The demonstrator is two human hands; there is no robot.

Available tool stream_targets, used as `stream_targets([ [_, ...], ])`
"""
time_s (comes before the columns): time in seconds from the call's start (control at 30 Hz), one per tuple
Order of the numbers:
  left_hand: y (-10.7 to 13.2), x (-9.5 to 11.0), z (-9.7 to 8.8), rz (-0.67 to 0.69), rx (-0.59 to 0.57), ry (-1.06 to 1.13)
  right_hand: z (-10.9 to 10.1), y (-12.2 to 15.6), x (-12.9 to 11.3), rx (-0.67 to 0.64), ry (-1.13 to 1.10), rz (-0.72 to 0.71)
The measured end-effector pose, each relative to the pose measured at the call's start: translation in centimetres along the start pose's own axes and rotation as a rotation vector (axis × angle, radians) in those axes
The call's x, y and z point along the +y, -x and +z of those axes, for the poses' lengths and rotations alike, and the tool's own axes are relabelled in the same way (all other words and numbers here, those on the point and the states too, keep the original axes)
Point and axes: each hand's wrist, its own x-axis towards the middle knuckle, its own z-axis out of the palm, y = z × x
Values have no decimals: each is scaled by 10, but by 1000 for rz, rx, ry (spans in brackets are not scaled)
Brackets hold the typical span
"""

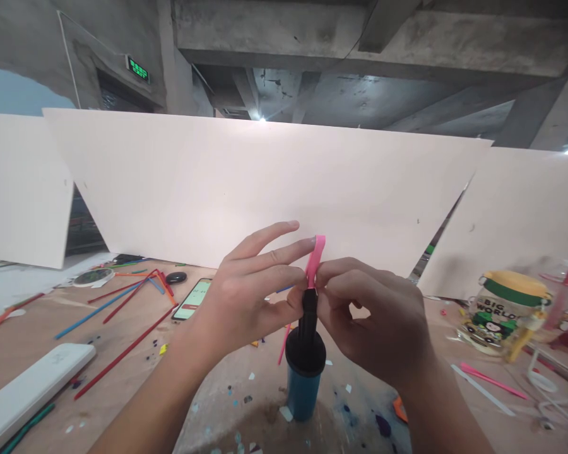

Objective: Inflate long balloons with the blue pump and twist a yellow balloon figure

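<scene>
In the middle of the head view a hand balloon pump (304, 391) stands upright on the table, with a blue body, a black cap and a black nozzle pointing up. A limp pink modelling balloon (316, 255) is at the nozzle's tip, its upper part bent over in a loop. My left hand (246, 287) pinches the balloon's lower end between thumb and finger, its other fingers stretched out. From the other side my right hand (376, 312) closes on the same end with curled fingers. The fingers partly hide where the balloon meets the nozzle.
A phone (192, 299), several limp balloons (125, 350) and a white power bank (38, 394) lie on the left. A clear jar (499, 318) with a yellow-green lid stands right, near a pink strip (495, 381). White boards (265, 183) wall off the table's back.
</scene>
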Motion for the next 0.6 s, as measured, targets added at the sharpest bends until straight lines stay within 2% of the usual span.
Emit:
stream_targets([
  [0.6,-2,3,-11,-75,-251,27,-6,3,-1,-134,23,46],
])
